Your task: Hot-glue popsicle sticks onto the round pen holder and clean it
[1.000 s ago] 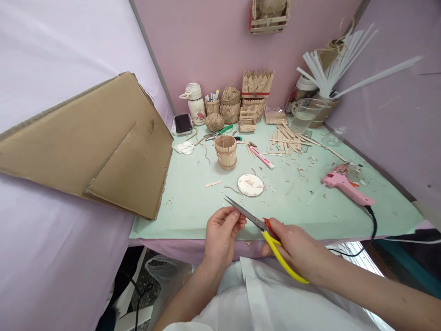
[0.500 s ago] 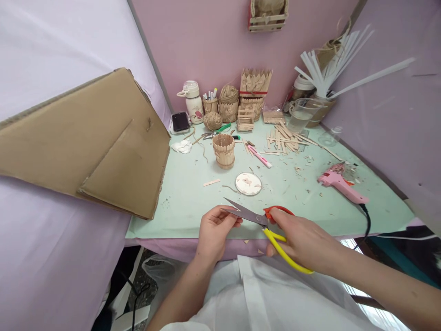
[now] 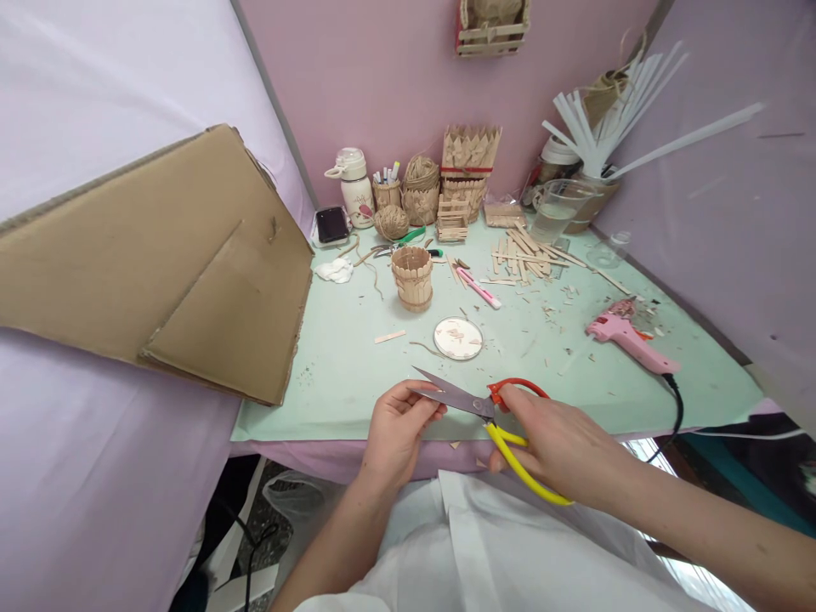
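My right hand (image 3: 564,442) grips the scissors (image 3: 464,398) by their red and yellow handles, and the blades stand partly apart, pointing left. Close to the table's front edge, my left hand (image 3: 396,429) pinches something small between thumb and fingers, right at the blades; the blades and fingers hide most of it. Beyond the hands lies a round white lid (image 3: 475,328) with small wood chips on it. Farther back stands a small cup of wooden sticks (image 3: 413,287). A short piece of flat stick (image 3: 390,337) rests left of the lid.
A pink glue gun (image 3: 631,344) with a black cord lies at the right. Behind are a pink craft knife (image 3: 479,289), a pile of wooden sticks (image 3: 526,255), a plastic cup of water (image 3: 553,223) and a white bottle (image 3: 355,191). A cardboard panel (image 3: 217,280) leans at the left.
Hardly anything differs. The whole view has shifted slightly, and both hands and the scissors keep nearly the same pose.
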`<state>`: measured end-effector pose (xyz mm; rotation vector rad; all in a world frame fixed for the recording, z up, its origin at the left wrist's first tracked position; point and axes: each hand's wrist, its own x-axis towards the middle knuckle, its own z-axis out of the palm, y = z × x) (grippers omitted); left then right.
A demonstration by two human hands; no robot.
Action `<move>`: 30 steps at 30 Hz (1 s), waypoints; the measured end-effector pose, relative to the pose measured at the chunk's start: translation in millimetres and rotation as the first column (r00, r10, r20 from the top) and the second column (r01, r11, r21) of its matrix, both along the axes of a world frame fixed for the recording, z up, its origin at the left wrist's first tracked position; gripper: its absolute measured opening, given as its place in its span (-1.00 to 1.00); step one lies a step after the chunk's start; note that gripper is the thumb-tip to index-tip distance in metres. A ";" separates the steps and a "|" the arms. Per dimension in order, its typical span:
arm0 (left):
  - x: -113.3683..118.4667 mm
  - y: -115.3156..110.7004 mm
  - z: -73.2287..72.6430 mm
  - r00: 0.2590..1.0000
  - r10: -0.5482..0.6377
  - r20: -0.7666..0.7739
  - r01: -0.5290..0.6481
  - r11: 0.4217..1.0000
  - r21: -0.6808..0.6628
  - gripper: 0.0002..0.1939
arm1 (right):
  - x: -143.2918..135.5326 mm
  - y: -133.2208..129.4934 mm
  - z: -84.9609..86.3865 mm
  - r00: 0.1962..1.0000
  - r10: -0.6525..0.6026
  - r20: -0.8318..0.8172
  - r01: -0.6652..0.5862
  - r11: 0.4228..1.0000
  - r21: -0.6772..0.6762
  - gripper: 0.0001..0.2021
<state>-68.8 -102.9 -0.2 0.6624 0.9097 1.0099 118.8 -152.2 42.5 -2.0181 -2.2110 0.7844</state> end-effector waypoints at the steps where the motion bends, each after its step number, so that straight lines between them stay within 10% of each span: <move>1: -0.4 0.0 -1.0 1.000 -0.006 0.013 0.007 1.000 -0.008 -0.85 | 0.1 -0.2 -0.2 1.000 0.003 0.009 -0.003 1.000 0.005 -0.73; 30: 0.2 -0.7 4.0 0.993 -0.065 -0.103 0.070 0.996 0.050 -0.88 | 0.5 -1.6 -7.2 0.975 0.049 0.219 -0.059 0.997 0.039 -0.64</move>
